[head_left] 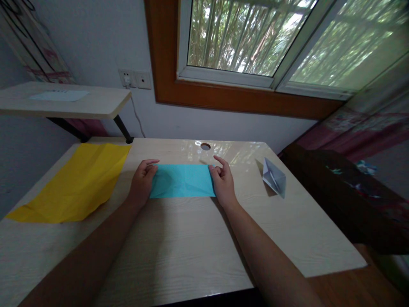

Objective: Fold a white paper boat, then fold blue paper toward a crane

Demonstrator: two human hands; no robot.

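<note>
A folded sheet of light blue paper (182, 181) lies flat in the middle of a pale wooden desk (179, 243). My left hand (142, 181) pinches its left edge and my right hand (223, 181) pinches its right edge, fingers curled over the upper corners. Both forearms reach in from the bottom of the view. The paper forms a wide rectangle between my hands.
A large yellow sheet (75, 181) lies on the desk's left side. A folded white paper shape (274, 177) stands at the right. A cable hole (205, 146) sits near the far edge. A raised shelf (64, 102) is at back left, a dark bench (348, 192) at right.
</note>
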